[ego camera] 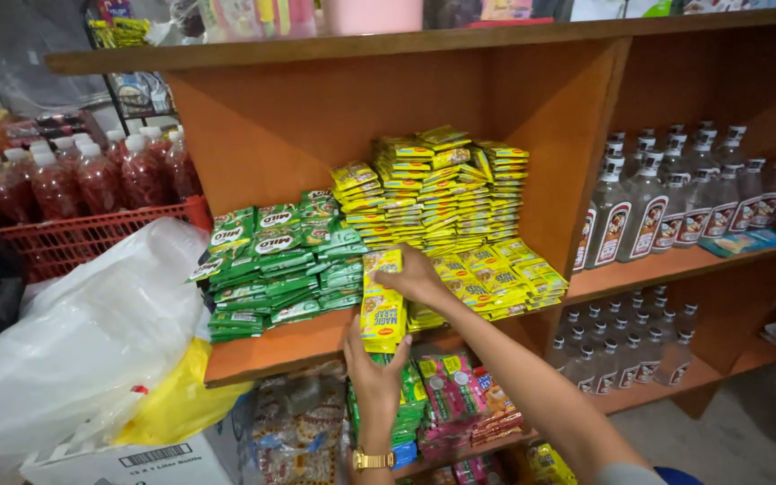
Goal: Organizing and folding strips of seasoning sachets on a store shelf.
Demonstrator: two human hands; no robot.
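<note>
Both hands hold a bundle of yellow sachets (382, 310) upright at the front edge of a wooden shelf (262, 352). My left hand (373, 375), with a gold watch on its wrist, grips the bundle from below. My right hand (417, 275) closes over its top, reaching in from the lower right. Just behind the bundle stand tall stacks of the same yellow sachets (437, 193), with more lying flat (505, 278) to the right. Piles of green sachets (276, 260) fill the shelf's left part.
Clear bottles with white caps (675, 202) fill the right-hand shelves. Pink and green packets (451, 386) lie on the shelf below. A white plastic bag (74, 350) over a yellow one rests on a carton at left. Red-filled bottles (74, 180) stand in a red crate behind.
</note>
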